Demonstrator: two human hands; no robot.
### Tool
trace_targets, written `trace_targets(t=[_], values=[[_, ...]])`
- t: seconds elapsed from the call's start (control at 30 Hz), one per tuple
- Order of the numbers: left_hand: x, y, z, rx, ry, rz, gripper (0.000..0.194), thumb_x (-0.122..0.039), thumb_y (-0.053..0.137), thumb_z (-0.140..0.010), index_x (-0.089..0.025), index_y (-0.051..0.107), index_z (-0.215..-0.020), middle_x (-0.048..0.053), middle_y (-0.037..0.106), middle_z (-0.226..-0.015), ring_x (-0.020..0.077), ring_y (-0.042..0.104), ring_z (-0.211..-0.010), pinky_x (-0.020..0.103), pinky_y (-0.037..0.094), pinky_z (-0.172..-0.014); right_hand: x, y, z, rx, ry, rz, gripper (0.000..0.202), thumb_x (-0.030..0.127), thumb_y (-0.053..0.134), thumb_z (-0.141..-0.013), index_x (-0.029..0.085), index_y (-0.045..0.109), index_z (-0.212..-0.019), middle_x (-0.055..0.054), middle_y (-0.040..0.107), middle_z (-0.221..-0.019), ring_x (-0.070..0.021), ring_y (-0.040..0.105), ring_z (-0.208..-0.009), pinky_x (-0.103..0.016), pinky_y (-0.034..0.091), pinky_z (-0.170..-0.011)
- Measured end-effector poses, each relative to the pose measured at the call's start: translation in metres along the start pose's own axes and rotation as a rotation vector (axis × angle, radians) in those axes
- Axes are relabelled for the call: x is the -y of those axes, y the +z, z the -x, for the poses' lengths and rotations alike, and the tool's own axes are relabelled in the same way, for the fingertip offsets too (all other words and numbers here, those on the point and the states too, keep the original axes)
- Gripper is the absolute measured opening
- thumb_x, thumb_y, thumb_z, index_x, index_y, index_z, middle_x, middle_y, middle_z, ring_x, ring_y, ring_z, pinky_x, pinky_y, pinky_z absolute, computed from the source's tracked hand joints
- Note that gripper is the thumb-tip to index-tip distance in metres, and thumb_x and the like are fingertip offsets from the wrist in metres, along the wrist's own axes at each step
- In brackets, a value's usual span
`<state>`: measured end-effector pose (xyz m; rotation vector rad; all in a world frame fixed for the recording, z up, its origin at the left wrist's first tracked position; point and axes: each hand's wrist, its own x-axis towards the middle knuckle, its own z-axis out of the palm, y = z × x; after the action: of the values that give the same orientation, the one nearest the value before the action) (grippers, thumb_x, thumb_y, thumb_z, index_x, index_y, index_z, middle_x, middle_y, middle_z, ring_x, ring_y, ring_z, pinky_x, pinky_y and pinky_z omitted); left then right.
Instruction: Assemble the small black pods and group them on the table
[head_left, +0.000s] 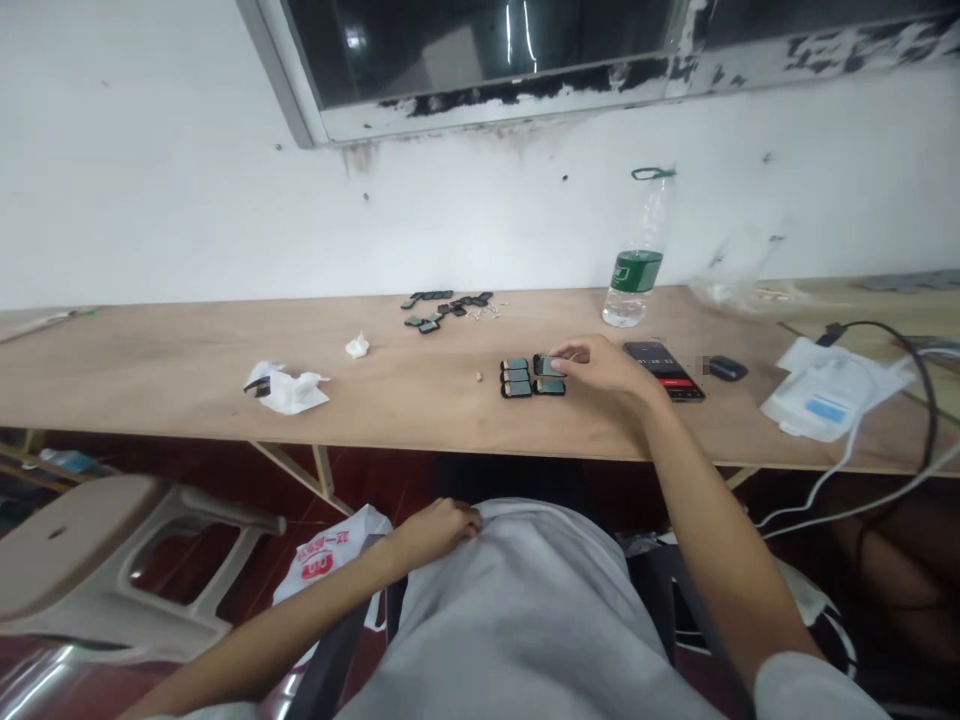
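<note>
My right hand [596, 365] reaches over the table, its thumb and fingers closed on the edge of a small black-framed rectangular piece [550, 366] with a grey face. Just below it lies a similar piece [549, 386]. To the left, a short column of like pieces [516, 377] sits in line, grey faces up. My left hand [439, 527] rests on my shirt near my lap, holding nothing, fingers loosely bent. A tiny pale object [479, 377] lies left of the column.
Scattered black pieces [450, 308] and small white bits lie near the wall. Crumpled tissues [296, 390] are on the left. A water bottle [634, 270], a phone [667, 372], a black mouse-like object [727, 368] and a white pouch [821, 390] with cables stand or lie right.
</note>
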<state>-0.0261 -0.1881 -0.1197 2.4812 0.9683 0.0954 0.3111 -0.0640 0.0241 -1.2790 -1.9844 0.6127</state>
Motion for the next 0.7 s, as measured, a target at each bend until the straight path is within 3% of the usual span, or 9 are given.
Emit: trace_targets(t=[0.1,0.23,0.37,0.43,0.53,0.7], values=[[-0.021,-0.016,0.006,-0.055,0.058,-0.055,0.026,-0.016,0.046,-0.100,-0.019,0.072,-0.098,0.006,0.074,-0.094,0.0189,0.071,-0.086,0.024,0.052,-0.075,-0.011,-0.005,-0.001,-0.010,0.054,0.065,0.024,0.031,0.069,-0.087,0.017,0.078,-0.104,-0.011,0.078,-0.105,-0.0242,0.071,-0.093,-0.033,0.053,-0.085],[-0.041,-0.073,0.006,-0.297,0.201,-0.083,0.028,-0.024,0.042,-0.104,-0.020,0.070,-0.109,0.006,0.075,-0.102,0.0168,0.071,-0.091,0.025,0.054,-0.084,-0.029,-0.006,-0.004,-0.064,0.122,0.115,0.023,0.032,0.072,-0.084,0.017,0.076,-0.100,-0.010,0.078,-0.100,-0.0233,0.071,-0.092,-0.029,0.052,-0.081],[-0.020,-0.143,-0.021,-0.600,0.100,-0.173,0.031,-0.032,0.045,-0.103,-0.020,0.072,-0.110,0.008,0.076,-0.108,0.0199,0.072,-0.096,0.031,0.056,-0.090,-0.038,-0.001,-0.006,-0.107,0.166,0.067,0.018,0.032,0.074,-0.081,0.017,0.071,-0.090,-0.008,0.078,-0.089,-0.0206,0.071,-0.083,-0.025,0.051,-0.072],[-0.001,-0.168,-0.042,-0.657,0.005,-0.213,0.031,-0.035,0.049,-0.101,-0.020,0.075,-0.105,0.007,0.077,-0.104,0.0218,0.073,-0.091,0.033,0.056,-0.087,-0.039,0.002,-0.007,-0.117,0.165,0.044,0.017,0.032,0.074,-0.081,0.017,0.070,-0.088,-0.007,0.077,-0.086,-0.0195,0.070,-0.079,-0.025,0.051,-0.071],[0.023,-0.186,-0.075,-0.592,-0.109,-0.322,0.023,-0.031,0.057,-0.095,-0.020,0.078,-0.095,0.008,0.079,-0.099,0.0251,0.073,-0.091,0.035,0.055,-0.087,-0.039,0.004,-0.008,-0.135,0.170,0.078,0.012,0.028,0.072,-0.083,0.016,0.071,-0.084,-0.008,0.077,-0.086,-0.0193,0.070,-0.079,-0.025,0.050,-0.072],[0.044,-0.183,-0.110,-0.441,-0.114,-0.322,0.018,-0.016,0.060,-0.088,-0.017,0.078,-0.088,0.008,0.079,-0.096,0.0245,0.072,-0.088,0.033,0.054,-0.085,-0.033,0.003,-0.007,-0.122,0.180,0.162,0.009,0.020,0.068,-0.085,0.016,0.075,-0.088,-0.009,0.079,-0.094,-0.0193,0.071,-0.084,-0.025,0.050,-0.076]])
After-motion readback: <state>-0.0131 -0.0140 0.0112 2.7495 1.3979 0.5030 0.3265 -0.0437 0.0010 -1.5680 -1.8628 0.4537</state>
